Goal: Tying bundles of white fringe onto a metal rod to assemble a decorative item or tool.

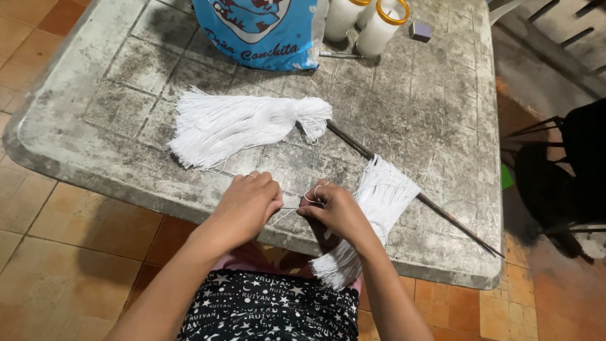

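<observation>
Both hands work close together at the near edge of the grey stone table (pixel 95 132). My left hand (pixel 249 205) is curled shut, fingertips pinched on a thin white thread (pixel 289 208) that runs across to my right hand (pixel 334 211), whose fingers have that thread looped round them and are also closed on it. Just beside the right hand, a white thread bundle (pixel 382 205) hangs over the table edge from a long dark stick (pixel 442 211). A larger finished tassel (pixel 240 126) lies farther up the stick. I judge that keeping the thread taut and level between the hands, close to the bundle, makes the tie neat. Open tabletop lies to the left. A blue bag (pixel 259 31) and white candles (pixel 379 28) crowd the far side, and a dark chair (pixel 568 170) stands to the right.
</observation>
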